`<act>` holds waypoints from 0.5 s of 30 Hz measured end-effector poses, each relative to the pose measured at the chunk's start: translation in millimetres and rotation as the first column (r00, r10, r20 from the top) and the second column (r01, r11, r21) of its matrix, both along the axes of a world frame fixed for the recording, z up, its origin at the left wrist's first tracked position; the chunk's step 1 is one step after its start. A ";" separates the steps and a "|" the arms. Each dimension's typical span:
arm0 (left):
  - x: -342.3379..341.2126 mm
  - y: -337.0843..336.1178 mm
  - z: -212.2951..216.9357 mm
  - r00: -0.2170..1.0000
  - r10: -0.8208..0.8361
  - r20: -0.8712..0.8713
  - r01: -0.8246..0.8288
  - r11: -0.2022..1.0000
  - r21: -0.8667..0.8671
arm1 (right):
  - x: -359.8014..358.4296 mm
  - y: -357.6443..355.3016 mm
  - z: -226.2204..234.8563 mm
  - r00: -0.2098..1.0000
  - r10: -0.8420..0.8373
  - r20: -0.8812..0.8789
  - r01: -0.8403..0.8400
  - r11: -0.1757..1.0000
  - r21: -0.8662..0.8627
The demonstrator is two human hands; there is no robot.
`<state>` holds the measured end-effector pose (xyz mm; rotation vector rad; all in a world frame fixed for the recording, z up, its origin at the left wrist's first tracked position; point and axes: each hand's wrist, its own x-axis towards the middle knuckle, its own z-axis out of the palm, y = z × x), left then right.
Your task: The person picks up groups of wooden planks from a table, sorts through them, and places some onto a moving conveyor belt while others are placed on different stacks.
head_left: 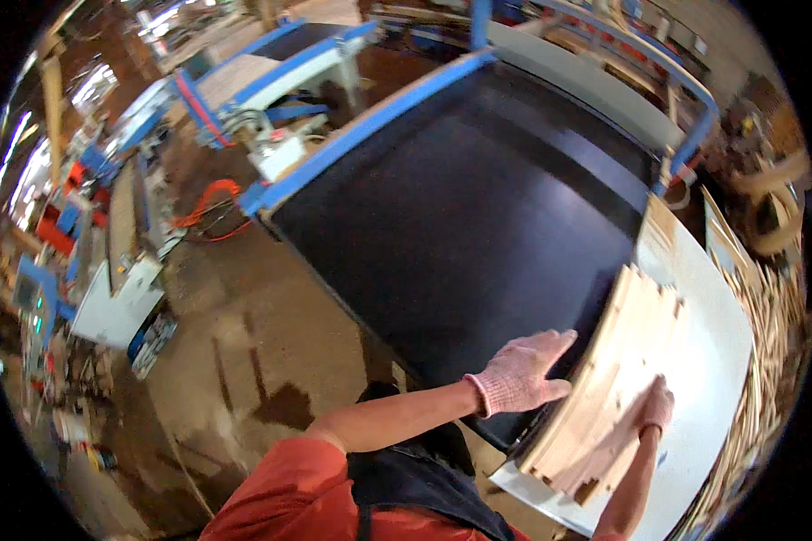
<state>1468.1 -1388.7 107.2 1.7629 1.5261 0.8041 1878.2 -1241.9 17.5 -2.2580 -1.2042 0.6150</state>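
Note:
A row of pale wooden strips [618,370] lies side by side on a light metal side table [704,388], with uneven ends. My left hand [523,371], in a pinkish knit glove, is open over the near right part of a black flat surface [460,207]. Its fingers reach toward the strips' left edge, thumb apart; whether it touches them I cannot tell. At the strips' right edge, my right hand [657,408], in a similar glove, is closed with curled fingers against the wood. Its fingertips are partly hidden.
Blue frame rails [370,126] border the black surface at the left, and a curved blue bar [686,81] spans its far end. Thin wood offcuts [762,361] are heaped at the right. An orange hose [212,203] and machinery stand to the left.

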 end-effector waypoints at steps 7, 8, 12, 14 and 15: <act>-27.6 32.2 -62.8 0.971 -0.073 -0.226 0.031 0.982 -0.184 | -106.8 -0.5 -30.9 0.953 0.287 0.097 -0.280 0.957 -0.079; -48.7 29.8 -61.0 0.946 -0.030 -0.322 -0.015 0.990 -0.137 | -150.9 -4.5 -20.2 0.970 0.235 0.062 -0.227 0.967 -0.119; -185.0 42.6 -62.7 0.910 0.126 -0.395 -0.195 0.971 -0.141 | -300.7 -8.7 -36.1 0.922 0.349 -0.169 -0.350 0.936 0.029; -255.5 48.3 -70.1 0.834 0.184 -0.520 -0.249 0.967 -0.057 | -364.7 -2.4 -61.3 0.872 0.450 -0.193 -0.426 0.891 0.155; -291.8 48.8 -79.2 0.774 0.227 -0.591 -0.293 0.956 -0.016 | -407.3 -3.3 -55.9 0.842 0.471 -0.264 -0.440 0.882 0.167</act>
